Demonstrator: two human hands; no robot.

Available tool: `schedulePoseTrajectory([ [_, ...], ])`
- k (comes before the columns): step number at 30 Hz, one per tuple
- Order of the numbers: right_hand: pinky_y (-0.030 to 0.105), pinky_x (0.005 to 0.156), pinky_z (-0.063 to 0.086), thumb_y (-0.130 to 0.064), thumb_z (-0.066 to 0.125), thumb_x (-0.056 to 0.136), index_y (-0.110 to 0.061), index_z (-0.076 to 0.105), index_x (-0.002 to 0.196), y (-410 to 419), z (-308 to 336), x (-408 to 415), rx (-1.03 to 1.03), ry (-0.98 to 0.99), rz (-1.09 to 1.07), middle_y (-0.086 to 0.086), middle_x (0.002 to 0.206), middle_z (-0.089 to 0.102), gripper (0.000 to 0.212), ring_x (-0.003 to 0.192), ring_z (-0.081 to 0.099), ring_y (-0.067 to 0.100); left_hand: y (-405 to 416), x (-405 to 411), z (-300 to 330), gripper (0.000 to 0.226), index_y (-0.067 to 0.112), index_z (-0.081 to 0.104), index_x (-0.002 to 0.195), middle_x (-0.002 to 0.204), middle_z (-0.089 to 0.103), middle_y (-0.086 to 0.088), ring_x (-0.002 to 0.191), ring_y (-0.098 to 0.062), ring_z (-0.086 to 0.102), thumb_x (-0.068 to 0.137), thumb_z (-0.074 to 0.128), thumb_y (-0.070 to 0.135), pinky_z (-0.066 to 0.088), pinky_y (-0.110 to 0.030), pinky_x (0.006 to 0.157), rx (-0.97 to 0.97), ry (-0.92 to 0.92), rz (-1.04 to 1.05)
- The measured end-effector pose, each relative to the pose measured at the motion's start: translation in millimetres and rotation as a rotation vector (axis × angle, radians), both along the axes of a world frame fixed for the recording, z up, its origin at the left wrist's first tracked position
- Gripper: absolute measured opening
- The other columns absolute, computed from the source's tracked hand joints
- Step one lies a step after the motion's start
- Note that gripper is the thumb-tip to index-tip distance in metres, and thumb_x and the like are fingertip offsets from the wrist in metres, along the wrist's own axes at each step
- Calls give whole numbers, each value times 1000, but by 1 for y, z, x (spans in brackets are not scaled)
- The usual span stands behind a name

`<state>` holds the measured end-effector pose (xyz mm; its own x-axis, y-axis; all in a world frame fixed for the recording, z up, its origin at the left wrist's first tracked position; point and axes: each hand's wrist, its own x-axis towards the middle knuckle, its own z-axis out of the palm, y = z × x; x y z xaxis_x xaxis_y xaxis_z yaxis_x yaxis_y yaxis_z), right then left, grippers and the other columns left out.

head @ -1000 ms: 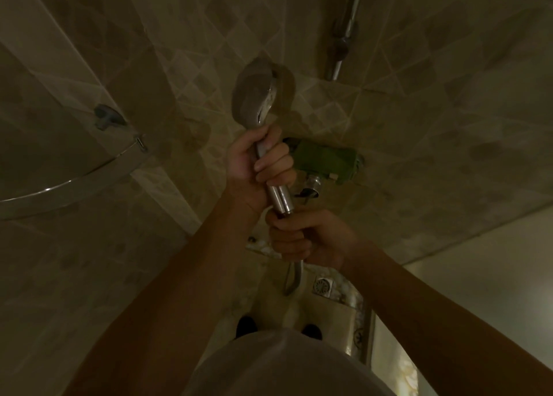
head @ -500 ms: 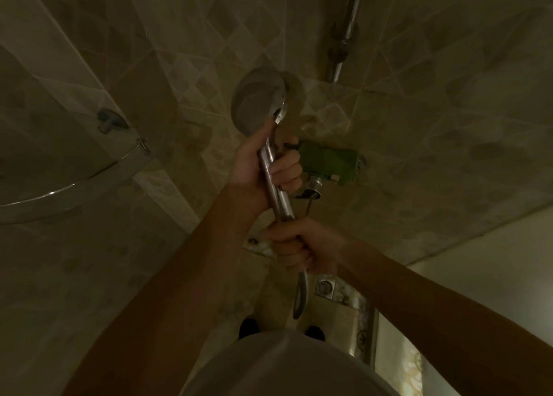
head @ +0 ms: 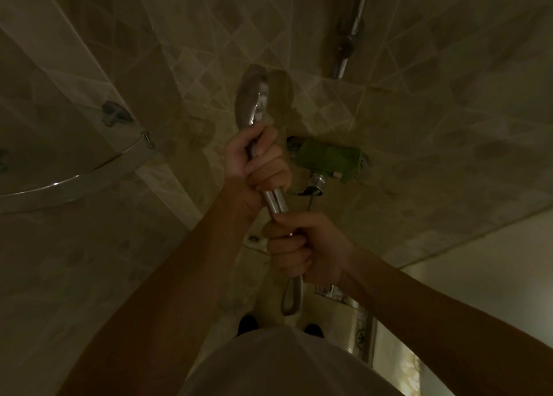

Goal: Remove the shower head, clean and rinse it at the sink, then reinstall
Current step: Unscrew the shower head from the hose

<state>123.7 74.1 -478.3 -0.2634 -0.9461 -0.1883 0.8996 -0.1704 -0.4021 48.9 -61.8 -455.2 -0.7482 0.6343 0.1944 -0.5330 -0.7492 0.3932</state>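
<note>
My left hand [head: 254, 168] gripped the shower head [head: 253, 102] by its handle, upright before the tiled wall [head: 419, 111]; my right hand [head: 302, 246] closed on the hose [head: 291, 298] joint just below. The green mixer valve [head: 327, 160] sat close behind my knuckles, the glass shelf [head: 68, 183] well left, open room between

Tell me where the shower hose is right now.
Head view, centre: the shower hose loops down from the right hand, below the shower head gripped by the left hand.
</note>
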Motion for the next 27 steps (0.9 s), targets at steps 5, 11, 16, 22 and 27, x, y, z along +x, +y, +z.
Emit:
schedulePoseTrajectory([
  [5, 21, 37, 10, -34, 66, 85, -27, 27, 56, -8, 7, 3, 190, 93, 12, -11, 46, 19, 50, 38, 12, 6, 5, 8, -5, 27, 3, 60, 85, 50, 46, 1, 39, -11, 44, 100, 52, 24, 48, -27, 49, 7, 14, -26],
  [11, 19, 34, 14, -37, 65, 84, -27, 24, 55, -2, -1, 10, 585, 229, -116, -10, 43, 23, 51, 36, 16, 5, 8, 12, -25, 35, 7, 59, 69, 44, 38, 1, 35, -12, 33, 96, 54, 29, 35, -25, 44, -5, 7, -208],
  [16, 23, 45, 13, -20, 65, 85, -21, 26, 59, 8, 0, 11, 510, 340, -41, -7, 48, 26, 46, 43, 16, 8, 11, 13, -23, 38, 12, 50, 56, 39, 28, 2, 32, -13, 27, 91, 60, 22, 26, -23, 42, -124, -37, -219],
  [22, 17, 42, 17, -6, 58, 89, -19, 24, 69, 13, -2, 9, 299, 196, -90, -9, 53, 32, 41, 42, 26, 1, 8, 10, -26, 37, 10, 49, 58, 40, 30, 2, 32, -13, 27, 94, 53, 17, 28, -21, 40, -72, -142, -144],
  [27, 17, 42, 17, -25, 69, 85, -24, 54, 65, 7, -4, 9, 153, 67, -24, -12, 52, 31, 25, 41, 26, 2, 10, 15, -33, 36, 12, 42, 59, 37, 31, 2, 28, -9, 18, 94, 47, 17, 28, -20, 39, 9, -143, -188],
])
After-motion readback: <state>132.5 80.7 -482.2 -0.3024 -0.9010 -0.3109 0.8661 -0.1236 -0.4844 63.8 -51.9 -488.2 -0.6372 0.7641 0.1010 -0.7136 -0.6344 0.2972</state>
